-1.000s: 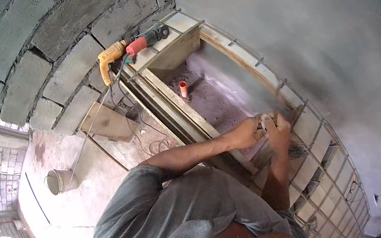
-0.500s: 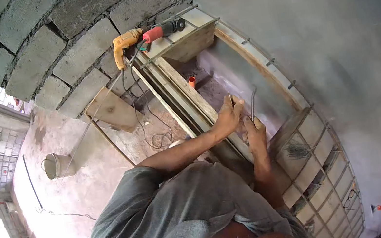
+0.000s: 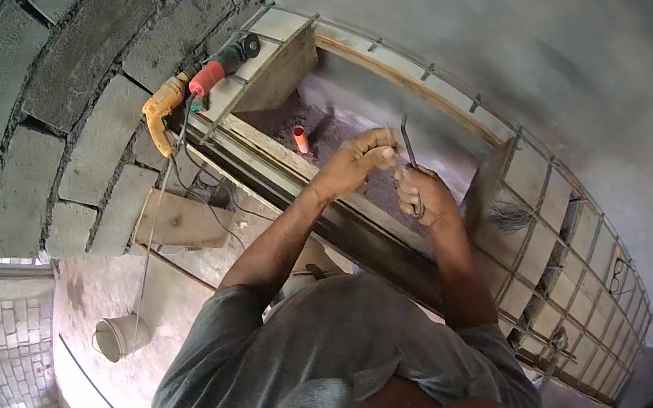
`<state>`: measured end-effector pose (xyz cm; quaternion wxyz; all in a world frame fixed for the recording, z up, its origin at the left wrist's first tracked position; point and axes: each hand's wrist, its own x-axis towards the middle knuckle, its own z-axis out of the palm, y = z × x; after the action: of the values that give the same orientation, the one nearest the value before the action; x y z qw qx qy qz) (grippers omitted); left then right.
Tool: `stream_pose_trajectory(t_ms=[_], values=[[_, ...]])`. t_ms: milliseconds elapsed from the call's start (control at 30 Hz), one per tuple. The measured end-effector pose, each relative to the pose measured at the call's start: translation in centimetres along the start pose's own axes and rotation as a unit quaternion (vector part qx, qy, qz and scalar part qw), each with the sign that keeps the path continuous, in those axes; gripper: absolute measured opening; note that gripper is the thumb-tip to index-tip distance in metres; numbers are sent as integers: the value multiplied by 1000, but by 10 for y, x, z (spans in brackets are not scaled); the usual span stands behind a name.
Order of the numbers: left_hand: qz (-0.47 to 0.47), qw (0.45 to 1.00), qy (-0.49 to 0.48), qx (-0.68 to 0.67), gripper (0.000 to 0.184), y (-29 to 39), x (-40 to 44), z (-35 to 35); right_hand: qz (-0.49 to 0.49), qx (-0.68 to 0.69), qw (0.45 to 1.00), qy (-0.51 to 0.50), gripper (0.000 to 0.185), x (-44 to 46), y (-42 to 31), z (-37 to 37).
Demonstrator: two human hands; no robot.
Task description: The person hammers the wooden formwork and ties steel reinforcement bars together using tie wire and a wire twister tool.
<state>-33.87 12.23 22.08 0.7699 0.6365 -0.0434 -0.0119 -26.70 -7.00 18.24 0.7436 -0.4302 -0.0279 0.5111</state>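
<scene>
My left hand (image 3: 358, 161) is closed in a pinch, with a short piece of thin wire (image 3: 389, 134) standing up from its fingertips. Wrapped round a dark bent metal hook (image 3: 407, 141) is my right hand (image 3: 428, 193); the hook's curved tip points up and away from me. Both hands are close together over the opening in the wooden formwork (image 3: 323, 179). A bundle of thin wires (image 3: 511, 216) lies on the rebar grid (image 3: 550, 204) to the right.
A yellow drill (image 3: 163, 110) and a red angle grinder (image 3: 218, 72) lie at the formwork's far left corner, cords trailing down. An orange pipe (image 3: 301, 139) rises inside the opening. On the floor stand a bucket (image 3: 120, 338) and a wooden board (image 3: 177, 219). Eyeglasses (image 3: 617, 274) rest on the grid.
The view has shifted, so the drill, grinder and formwork appear further left. My hands have risen slightly, with the wire and the hook still held.
</scene>
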Motion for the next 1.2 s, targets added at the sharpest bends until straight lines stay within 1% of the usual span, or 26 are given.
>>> stream_pose_trajectory(t_ms=[67, 100, 167, 200, 267, 300, 367, 400, 467, 500, 567, 600, 667, 700, 767, 800, 867, 900, 933, 967, 1000, 1033, 1067, 1100, 1133, 1200], values=[[12, 999, 9, 48, 39, 11, 6, -17, 22, 10, 999, -22, 27, 11, 0, 5], [12, 999, 8, 48, 39, 13, 12, -26, 21, 11, 1000, -20, 27, 20, 0, 9], [76, 993, -15, 87, 33, 13, 24, -42, 18, 3, 999, 43, 28, 37, -1, 16], [77, 993, -18, 84, 33, 14, 31, -55, 16, 2, 999, 47, 28, 48, -4, 23], [61, 994, 15, 86, 25, 13, 44, -84, -7, 4, 998, 61, 20, 70, -10, 38], [58, 995, 13, 79, 25, 9, 50, -100, -4, 4, 998, 68, 20, 83, -14, 47], [18, 996, 78, -35, 18, 0, 67, -135, -39, -34, 990, 131, 27, 114, -22, 67], [14, 996, 75, -41, 18, -4, 74, -153, -37, -33, 989, 138, 27, 132, -24, 74], [63, 994, 83, -40, 16, -8, 84, -187, -40, -71, 984, 158, 25, 167, -28, 85], [55, 994, 77, -46, 16, -10, 91, -203, -38, -65, 983, 167, 25, 186, -28, 89], [2, 990, 115, -87, 15, -11, 108, -232, -77, -93, 970, 212, 24, 223, -29, 96], [-7, 990, 103, -93, 15, -12, 113, -243, -77, -87, 967, 226, 24, 236, -31, 100], [-5, 986, 140, -95, 13, -8, 122, -260, -91, -221, 932, 272, 22, 253, -35, 108], [-13, 987, 121, -103, 13, -11, 128, -268, -92, -215, 927, 293, 22, 258, -35, 110], [-23, 979, 138, -150, 16, -20, 137, -287, -109, -218, 935, 257, 22, 267, -35, 119], [-31, 979, 122, -158, 16, -25, 141, -293, -110, -214, 931, 276, 22, 266, -37, 122], [-44, 970, 52, -234, 16, -32, 149, -296, -64, -137, 951, 268, 20, 254, -49, 133], [-40, 978, 30, -203, 19, -35, 151, -295, -104, -231, 932, 259, 19, 254, -41, 117], [-34, 984, -2, -176, 23, -30, 154, -288, -135, -251, 921, 267, 19, 247, -34, 106], [-62, 987, 0, -151, 28, -20, 159, -273, -166, -270, 908, 276, 19, 240, -28, 95], [-87, 989, -1, -123, 33, -14, 162, -258, -185, -242, 901, 308, 19, 223, -28, 86], [-87, 988, -14, -123, 36, -20, 165, -248, -206, -215, 893, 338, 19, 205, -28, 77], [-86, 989, -20, -122, 40, -28, 166, -237, -186, -157, 894, 376, 18, 183, -31, 70], [-110, 985, -19, -129, 41, -25, 166, -222, -166, -97, 895, 402, 16, 160, -33, 62], [-134, 982, -10, -129, 42, -25, 163, -211, -170, -94, 886, 422, 16, 130, -27, 46], [-158, 980, -24, -117, 43, -39, 161, -196, -205, -271, 766, 545, 12, 55, -11, 2]])
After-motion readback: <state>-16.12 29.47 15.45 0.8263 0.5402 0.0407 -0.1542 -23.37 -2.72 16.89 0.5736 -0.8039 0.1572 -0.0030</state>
